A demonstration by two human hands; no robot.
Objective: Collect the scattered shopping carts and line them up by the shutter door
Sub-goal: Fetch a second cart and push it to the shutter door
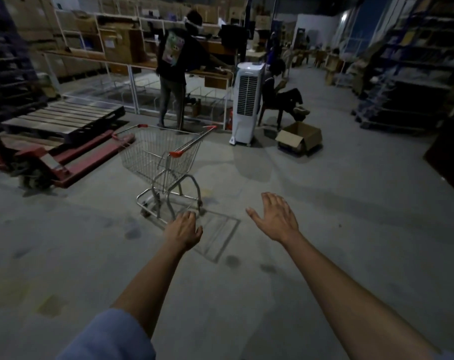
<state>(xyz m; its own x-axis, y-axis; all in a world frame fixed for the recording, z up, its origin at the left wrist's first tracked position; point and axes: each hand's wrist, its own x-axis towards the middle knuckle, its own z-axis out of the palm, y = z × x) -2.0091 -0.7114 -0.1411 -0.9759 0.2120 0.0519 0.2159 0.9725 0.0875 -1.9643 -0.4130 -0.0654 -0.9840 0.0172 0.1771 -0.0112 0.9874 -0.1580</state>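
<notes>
Head view shows both hands, left hand [183, 229] and right hand [275, 218], reaching out empty with fingers spread toward a wire shopping cart [163, 154] standing ahead on the concrete floor [324, 203]. Best approach: walk round, grip its red-tipped handle, steer clear of the pallet jack [59, 162].

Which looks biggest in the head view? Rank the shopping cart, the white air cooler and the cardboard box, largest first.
1. Shopping cart, though it stands nearest the camera, which inflates it.
2. White air cooler.
3. Cardboard box, plainly the smallest.
</notes>
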